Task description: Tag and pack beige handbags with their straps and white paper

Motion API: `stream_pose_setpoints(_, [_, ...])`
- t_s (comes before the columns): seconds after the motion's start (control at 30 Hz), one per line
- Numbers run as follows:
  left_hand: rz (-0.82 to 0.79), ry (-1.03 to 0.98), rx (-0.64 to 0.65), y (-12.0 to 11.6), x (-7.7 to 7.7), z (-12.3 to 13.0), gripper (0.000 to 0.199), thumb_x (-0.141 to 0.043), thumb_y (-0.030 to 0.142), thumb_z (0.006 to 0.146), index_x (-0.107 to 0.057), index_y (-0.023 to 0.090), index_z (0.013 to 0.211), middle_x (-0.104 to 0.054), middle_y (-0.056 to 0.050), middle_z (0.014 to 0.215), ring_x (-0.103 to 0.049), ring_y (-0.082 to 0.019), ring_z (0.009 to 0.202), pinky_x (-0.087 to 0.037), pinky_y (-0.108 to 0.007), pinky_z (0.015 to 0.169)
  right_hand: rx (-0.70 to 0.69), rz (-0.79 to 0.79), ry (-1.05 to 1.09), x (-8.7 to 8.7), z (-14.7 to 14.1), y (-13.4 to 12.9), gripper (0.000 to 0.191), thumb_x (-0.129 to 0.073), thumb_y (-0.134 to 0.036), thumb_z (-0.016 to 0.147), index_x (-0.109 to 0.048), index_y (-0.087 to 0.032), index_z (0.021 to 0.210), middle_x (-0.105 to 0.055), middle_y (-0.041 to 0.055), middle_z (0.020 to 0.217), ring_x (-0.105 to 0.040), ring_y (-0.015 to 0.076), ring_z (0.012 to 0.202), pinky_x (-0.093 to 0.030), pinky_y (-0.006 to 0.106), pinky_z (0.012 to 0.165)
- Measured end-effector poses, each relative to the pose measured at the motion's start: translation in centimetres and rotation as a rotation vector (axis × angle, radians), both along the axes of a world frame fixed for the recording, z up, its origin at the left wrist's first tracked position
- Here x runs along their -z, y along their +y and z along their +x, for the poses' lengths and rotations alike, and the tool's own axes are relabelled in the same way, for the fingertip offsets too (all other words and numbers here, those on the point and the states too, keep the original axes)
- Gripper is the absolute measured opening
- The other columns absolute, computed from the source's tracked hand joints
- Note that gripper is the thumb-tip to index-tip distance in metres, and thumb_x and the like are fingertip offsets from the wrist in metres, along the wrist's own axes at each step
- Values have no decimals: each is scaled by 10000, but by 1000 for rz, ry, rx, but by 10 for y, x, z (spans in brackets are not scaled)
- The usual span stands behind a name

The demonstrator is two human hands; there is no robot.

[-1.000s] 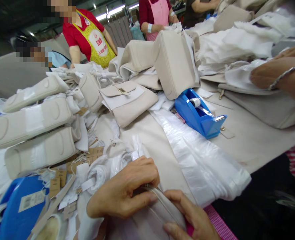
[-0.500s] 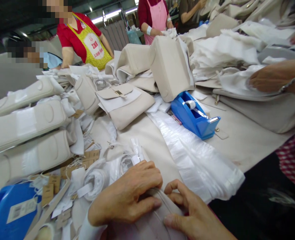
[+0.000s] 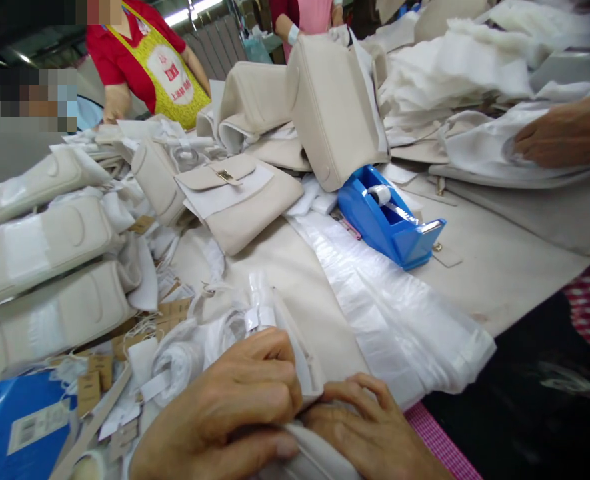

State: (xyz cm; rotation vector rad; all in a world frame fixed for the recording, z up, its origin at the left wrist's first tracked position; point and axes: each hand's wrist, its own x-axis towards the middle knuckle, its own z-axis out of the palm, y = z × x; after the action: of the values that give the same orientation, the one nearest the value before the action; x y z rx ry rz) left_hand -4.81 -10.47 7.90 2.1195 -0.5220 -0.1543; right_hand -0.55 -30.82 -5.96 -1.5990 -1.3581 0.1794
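Note:
A pale beige bag lies at the bottom centre, partly covered by both hands. My left hand is closed on its upper edge, thumb on the near side and fingers curled over. My right hand rests against the bag's other side with its fingers bent; what its fingertips hold is hidden. Just beyond my left hand, a clear wrapped strap stands up beside rolled white straps. Plastic sleeves lie in a stack to the right.
A blue tape dispenser stands past the sleeves, with a second one at lower left. Beige bags are stacked at left. Brown tags lie nearby. A person's hand rests on wrapping at right; other people stand behind the table.
The view has shifted slightly. My left hand has come nearer and lower, and my right hand has moved in over the bag. More of the bag's far edge shows between them.

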Motion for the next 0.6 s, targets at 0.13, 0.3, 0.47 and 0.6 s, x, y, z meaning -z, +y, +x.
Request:
stream_pose_setpoints(0.13, [71, 43, 1, -4, 2, 6, 210, -440, 260, 972, -413, 200, 772, -557, -20, 722, -473, -163, 687, -379, -351, 748, -209, -139, 138, -22, 22, -2, 413, -449, -557, 953, -616, -236, 1153, -722, 17, 998, -643, 177, 987, -390, 349, 1034])
stream_pose_setpoints(0.3, [178, 80, -26, -4, 11, 10, 219, -402, 298, 987, -410, 199, 792, -498, -6, 735, -430, -161, 736, -377, -329, 781, -110, -326, 399, -23, 18, -8, 512, -557, -655, 834, -629, -207, 1072, -651, 56, 928, -607, 207, 847, -500, 309, 747])
stream_pose_setpoints(0.47, [180, 74, -55, 0, 13, 3, 163, -463, 304, 964, -433, 197, 845, -540, -21, 821, -455, -166, 805, -407, -333, 847, -110, -467, 784, -33, 13, -3, 431, -708, -498, 753, -501, -222, 1011, -629, 29, 935, -596, 207, 884, -485, 309, 772])
stream_pose_setpoints(0.6, [221, 45, -145, 5, 3, -4, 113, -567, 246, 907, -504, 200, 990, -580, -46, 1021, -503, -185, 992, -313, -404, 1086, -76, -451, 1053, -44, 19, 9, 787, -784, -295, 616, -317, -248, 1248, -601, -8, 917, -603, 177, 823, -479, 276, 708])
